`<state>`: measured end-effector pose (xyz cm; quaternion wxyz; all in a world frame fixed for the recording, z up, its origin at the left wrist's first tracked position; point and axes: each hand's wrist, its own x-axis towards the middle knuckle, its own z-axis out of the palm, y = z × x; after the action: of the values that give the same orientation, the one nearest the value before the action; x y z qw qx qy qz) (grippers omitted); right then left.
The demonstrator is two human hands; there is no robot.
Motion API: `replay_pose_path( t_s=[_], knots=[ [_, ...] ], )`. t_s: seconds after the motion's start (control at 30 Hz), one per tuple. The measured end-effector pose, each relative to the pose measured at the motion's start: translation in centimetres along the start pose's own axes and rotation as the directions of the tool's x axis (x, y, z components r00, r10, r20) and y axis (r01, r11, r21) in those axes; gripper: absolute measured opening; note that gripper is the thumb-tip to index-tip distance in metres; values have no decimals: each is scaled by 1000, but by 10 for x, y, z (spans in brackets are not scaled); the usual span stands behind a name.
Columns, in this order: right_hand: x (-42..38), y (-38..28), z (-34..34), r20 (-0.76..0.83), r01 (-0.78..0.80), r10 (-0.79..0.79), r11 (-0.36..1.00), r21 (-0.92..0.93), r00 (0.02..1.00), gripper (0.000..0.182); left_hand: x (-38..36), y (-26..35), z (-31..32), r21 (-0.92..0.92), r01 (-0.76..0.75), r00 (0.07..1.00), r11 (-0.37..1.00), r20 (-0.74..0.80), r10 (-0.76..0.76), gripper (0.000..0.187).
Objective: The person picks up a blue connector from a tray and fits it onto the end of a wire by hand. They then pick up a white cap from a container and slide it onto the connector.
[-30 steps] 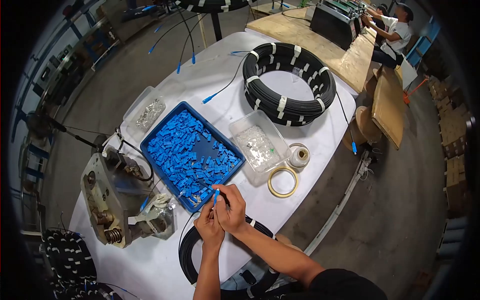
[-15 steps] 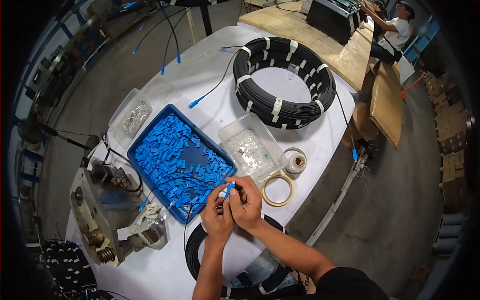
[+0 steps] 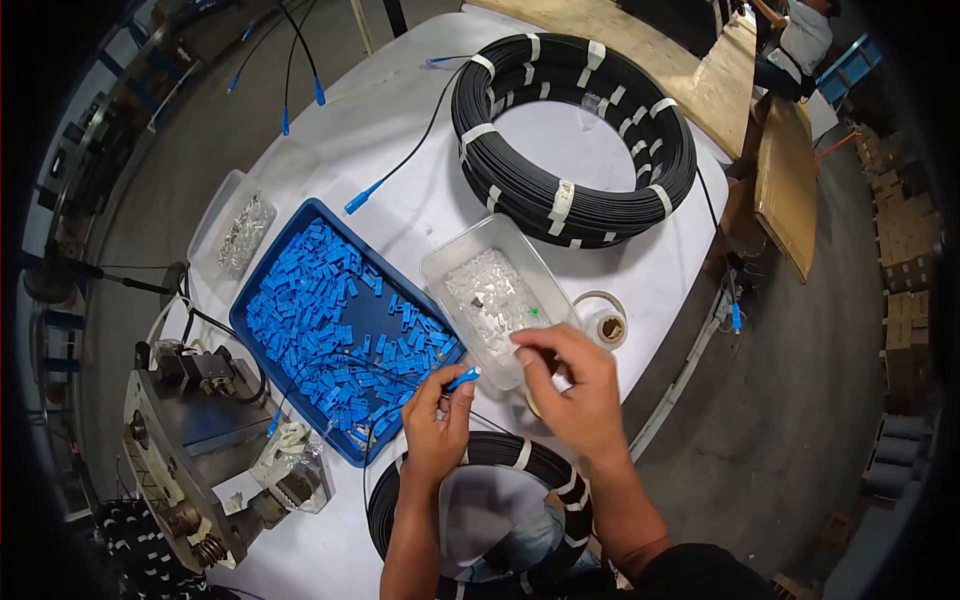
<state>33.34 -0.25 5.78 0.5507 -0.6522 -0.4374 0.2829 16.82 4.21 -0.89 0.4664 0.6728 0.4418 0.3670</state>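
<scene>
My left hand pinches a blue fiber-optic connector with a whitish tip, at the near corner of the blue tray. That tray holds a pile of blue connector housings. Over the near right side of a clear plastic bin is my right hand, thumb and forefinger drawn close in a pinch. Whatever is between those fingertips, if anything, is too small to make out. Small white and clear caps fill the bin. Below my hands lies a taped coil of black cable.
A large black cable coil stands at the back. Right of the bin are a small roll and a tape ring partly behind my right hand. A metal press and a tub of metal parts stand left. A person sits far right.
My right hand has left the connector and moved right to the clear bin. My left hand keeps the connector, its whitish tip now in plain sight. The camera view has shifted slightly.
</scene>
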Motion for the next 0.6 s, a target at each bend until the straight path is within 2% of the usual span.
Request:
replay_pose_path(
  t_s=[0.07, 0.13, 0.2, 0.23, 0.3, 0.4, 0.6],
  knots=[
    [15, -1, -6, 8, 92, -92, 990, -105, 996, 16, 2, 4, -3, 35, -14, 999, 999, 33, 13, 13],
    [29, 2, -7, 64, 100, -91, 985, -142, 994, 15, 5, 7, -5, 65, -29, 997, 997, 68, 24, 11],
    [37, 14, -3, 291, 205, -114, 930, -304, 950, 14, 6, 6, -4, 65, 3, 995, 998, 101, -9, 10],
    [39, 18, -1, 291, 199, -108, 932, -305, 951, 14, 6, 5, -3, 66, 8, 994, 998, 105, -15, 10],
    [43, 25, 5, 461, 199, 70, 838, -508, 884, 15, 7, 4, -3, 54, 0, 996, 999, 91, -5, 10],
    [44, 46, 18, 458, 172, 162, 778, -604, 874, 23, 9, 4, -3, 85, -10, 996, 996, 93, 2, 11],
    [45, 43, 22, 445, 107, 206, 805, -584, 872, 25, 9, 5, -3, 102, -27, 996, 994, 91, 18, 12]
  ],
)
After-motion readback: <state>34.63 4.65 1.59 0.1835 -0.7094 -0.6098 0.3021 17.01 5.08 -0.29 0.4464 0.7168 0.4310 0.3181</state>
